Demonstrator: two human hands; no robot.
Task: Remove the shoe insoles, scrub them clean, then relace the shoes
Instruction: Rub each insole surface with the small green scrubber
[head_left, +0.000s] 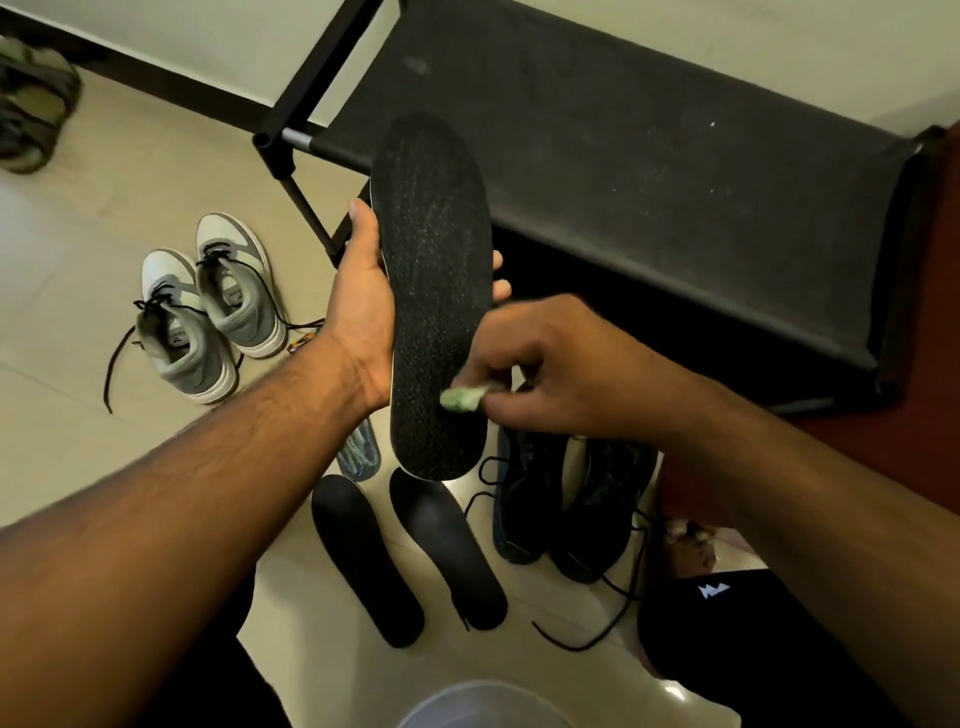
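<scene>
White zigzag logo (714, 590) on black shorts (727, 639); shoe-tongue lettering (177, 336) unreadable.

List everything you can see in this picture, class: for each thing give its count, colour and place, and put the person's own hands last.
held insole: one, black, raised in mid-frame
scrub pad: one, green, pressed on the held insole's lower part
floor insoles: two, black, side by side on the tiles below the held one
patterned insole: one, blue-grey, partly hidden behind the left wrist
grey sneakers: pair, grey and white, black laces loose, floor at left
dark shoes: pair, black, laces loose, floor at right
rack: one, black, top of frame
sandals: olive, top left corner
bucket: pale rim only, bottom edge
left hand: grips the held insole
right hand: pinches the scrub pad
</scene>
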